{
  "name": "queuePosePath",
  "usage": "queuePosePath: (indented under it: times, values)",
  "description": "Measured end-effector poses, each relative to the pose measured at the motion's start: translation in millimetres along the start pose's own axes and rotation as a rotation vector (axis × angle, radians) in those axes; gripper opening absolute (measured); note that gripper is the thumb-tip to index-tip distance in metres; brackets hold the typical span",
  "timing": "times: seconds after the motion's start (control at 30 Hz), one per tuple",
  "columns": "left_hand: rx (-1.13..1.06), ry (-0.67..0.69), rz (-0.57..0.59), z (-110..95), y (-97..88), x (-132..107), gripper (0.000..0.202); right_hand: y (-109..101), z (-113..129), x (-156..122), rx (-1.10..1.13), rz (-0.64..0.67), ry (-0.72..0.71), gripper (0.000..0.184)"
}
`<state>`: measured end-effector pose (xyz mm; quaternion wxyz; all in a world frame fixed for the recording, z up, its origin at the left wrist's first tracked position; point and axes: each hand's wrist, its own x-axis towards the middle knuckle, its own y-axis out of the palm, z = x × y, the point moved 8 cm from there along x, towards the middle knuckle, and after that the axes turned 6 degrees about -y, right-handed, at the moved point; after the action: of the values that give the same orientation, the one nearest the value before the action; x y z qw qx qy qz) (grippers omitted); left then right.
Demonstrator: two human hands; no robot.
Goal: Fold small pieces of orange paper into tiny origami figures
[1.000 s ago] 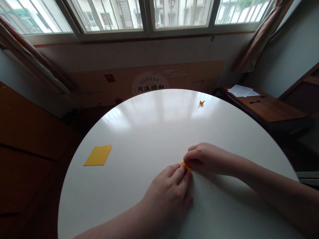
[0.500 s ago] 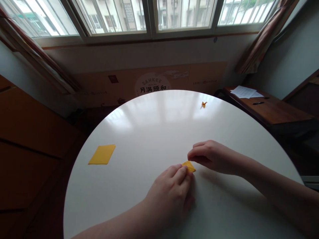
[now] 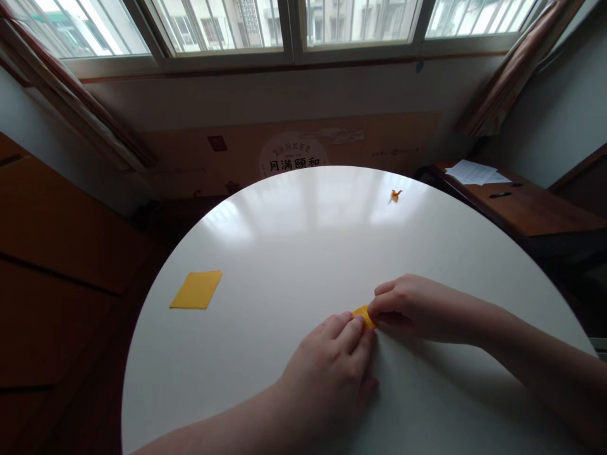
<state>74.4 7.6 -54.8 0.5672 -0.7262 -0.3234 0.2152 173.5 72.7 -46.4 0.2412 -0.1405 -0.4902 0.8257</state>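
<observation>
A small folded piece of yellow paper (image 3: 363, 312) lies on the round white table (image 3: 294, 253), mostly covered by my two hands. My left hand (image 3: 332, 366) rests palm down with its fingertips pressed onto the paper's near edge. My right hand (image 3: 417, 306) comes in from the right, its fingers curled and pinched on the paper's right side. Only a small yellow corner shows between the two hands.
A flat square sheet of yellow paper (image 3: 196, 289) lies at the table's left. A tiny folded orange paper figure (image 3: 395, 195) stands at the far right. Beyond it, a brown side table (image 3: 531, 212) bears white sheets (image 3: 474, 172) and a pen (image 3: 500, 194).
My right hand has come down again onto the folded paper, hiding most of it. The left hand stays pressed on it. The view has shifted slightly.
</observation>
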Motion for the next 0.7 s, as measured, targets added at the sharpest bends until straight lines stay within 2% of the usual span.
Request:
queuePosePath:
  times: [0.43, 0.7]
  values:
    - [-0.052, -0.025, 0.026, -0.8, -3.1, 2.7, 0.055, 4.1, -0.3, 9.2, -0.105, -0.095, 0.032, 0.021]
    - [-0.056, -0.037, 0.017, 0.6, -5.6, 2.7, 0.054, -1.4, 3.7, 3.8, -0.036, -0.057, -0.019, 0.023]
